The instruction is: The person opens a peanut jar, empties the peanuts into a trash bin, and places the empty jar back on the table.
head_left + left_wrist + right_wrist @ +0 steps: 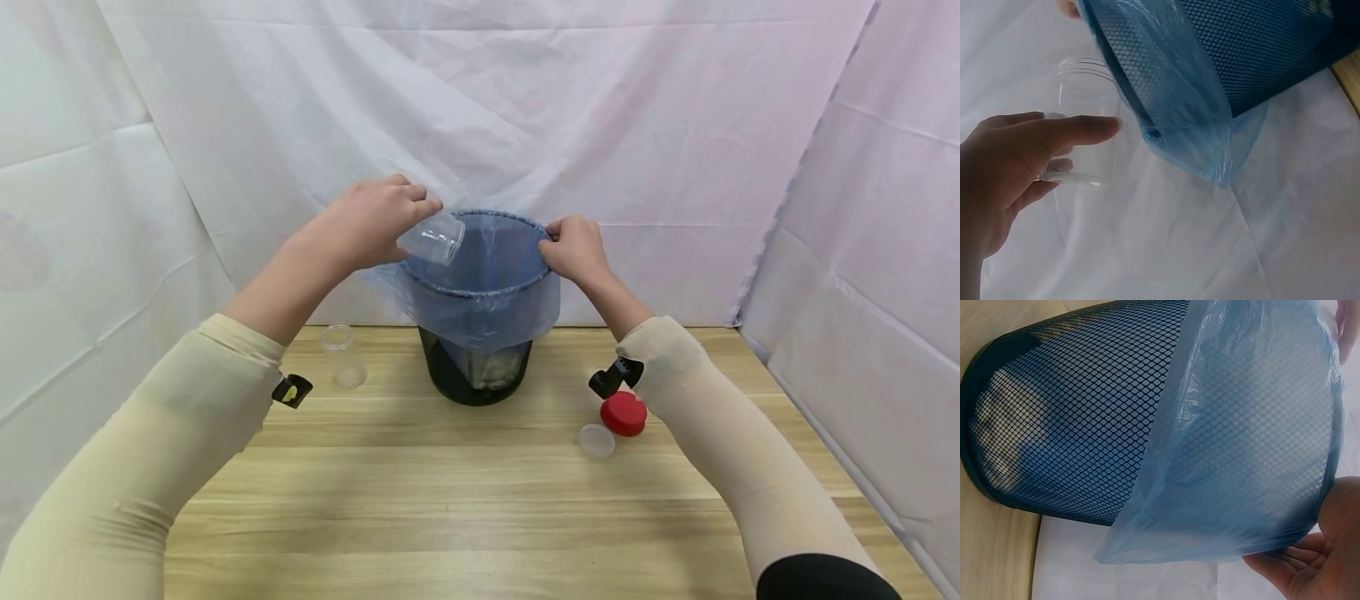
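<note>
My left hand (378, 221) grips a clear plastic jar (437, 238), tipped with its mouth toward the inside of a black mesh trash can (480, 367). In the left wrist view the jar (1088, 137) is see-through, with a threaded neck and nothing visible inside. A blue trash bag (487, 312) lines the can and folds down over its rim. My right hand (579, 248) pinches the can's rim and the bag on the right side. Something pale lies at the bottom of the can, seen through the mesh in the right wrist view; its kind cannot be told.
Left of the can, a second clear jar (345, 358) stands on the wooden table (442, 500). To the right lie a red lid (623, 413) and a translucent white disc (597, 440). White cloth (525, 100) hangs behind and on both sides.
</note>
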Tool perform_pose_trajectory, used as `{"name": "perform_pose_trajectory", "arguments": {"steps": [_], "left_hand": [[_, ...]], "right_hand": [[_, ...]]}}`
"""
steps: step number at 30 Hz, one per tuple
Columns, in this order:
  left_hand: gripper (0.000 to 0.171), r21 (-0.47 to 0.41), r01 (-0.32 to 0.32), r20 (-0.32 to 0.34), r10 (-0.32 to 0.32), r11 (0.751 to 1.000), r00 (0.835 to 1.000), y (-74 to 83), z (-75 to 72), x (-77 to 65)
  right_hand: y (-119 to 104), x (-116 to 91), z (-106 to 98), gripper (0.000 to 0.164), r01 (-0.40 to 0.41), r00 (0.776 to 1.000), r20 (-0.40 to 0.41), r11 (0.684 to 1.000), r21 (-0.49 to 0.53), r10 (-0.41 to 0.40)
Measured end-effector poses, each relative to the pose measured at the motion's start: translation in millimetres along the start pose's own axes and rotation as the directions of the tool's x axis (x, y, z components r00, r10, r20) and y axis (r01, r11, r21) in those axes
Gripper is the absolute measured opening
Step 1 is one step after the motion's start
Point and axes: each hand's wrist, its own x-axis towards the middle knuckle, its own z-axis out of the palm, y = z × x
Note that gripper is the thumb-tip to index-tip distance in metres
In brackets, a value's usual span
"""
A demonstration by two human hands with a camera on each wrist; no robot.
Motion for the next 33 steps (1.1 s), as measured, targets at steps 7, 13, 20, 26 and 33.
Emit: {"name": "perform_pose_trajectory", "arguments": {"steps": [7, 13, 20, 26, 33], "left_hand": [[0.080, -0.271, 0.045, -0.208, -0.104, 0.961, 0.973, -1.7, 19.1, -20.9], [0.079, -0.538, 0.067, -0.353, -0.297, 0.841, 0.887, 2.2, 47.4, -35.2], [0.081, -0.809, 0.065, -0.354, -0.572, 0.584, 0.740, 11.4, 76.1, -50.8], [0.076, -0.927, 0.018, -0.281, -0.725, 0.375, 0.629, 21.9, 92.4, -63.8], [0.055, -0.968, -0.093, -0.243, -0.772, 0.234, 0.587, 33.9, 111.9, -75.1]], "right_hand": [[0.2, -0.1, -0.9, 0.045, 0.009, 1.000, -0.007, 1.000, -0.002, -0.009], [1.9, -0.6, -1.5, 0.045, -0.009, 1.000, -0.008, 1.000, -0.014, 0.009], [2.3, -2.4, -3.1, 0.046, -0.014, 1.000, -0.005, 1.000, -0.014, 0.014], [2.4, -2.7, -3.7, 0.046, -0.018, 1.000, 0.001, 1.000, -0.013, 0.018], [1.7, -2.6, -1.9, 0.046, -0.021, 1.000, 0.000, 1.000, -0.017, 0.021]]}}
